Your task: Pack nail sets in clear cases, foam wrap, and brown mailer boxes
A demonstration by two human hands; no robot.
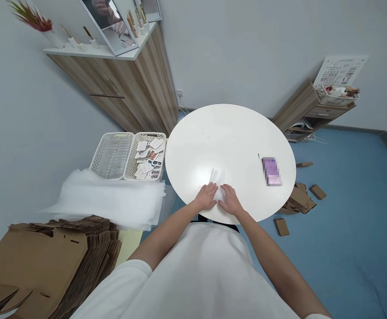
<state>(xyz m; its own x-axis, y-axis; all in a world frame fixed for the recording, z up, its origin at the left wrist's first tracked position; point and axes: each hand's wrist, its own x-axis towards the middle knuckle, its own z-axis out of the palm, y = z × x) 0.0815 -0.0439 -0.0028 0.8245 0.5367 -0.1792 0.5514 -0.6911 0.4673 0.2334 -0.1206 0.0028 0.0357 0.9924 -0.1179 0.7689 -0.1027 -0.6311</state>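
Folded white foam sheet (217, 180) flat on round white table (230, 133) near its front edge, left hand (207, 196) and right hand (230, 199) pressing open-palmed on it, purple packet (272, 171) well apart to the right.

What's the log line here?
left hand: flat on small white folded sheet | right hand: flat on same sheet | sheet: on round white table | purple flat item: on table, untouched

Bright even light, strong fisheye edge distortion.
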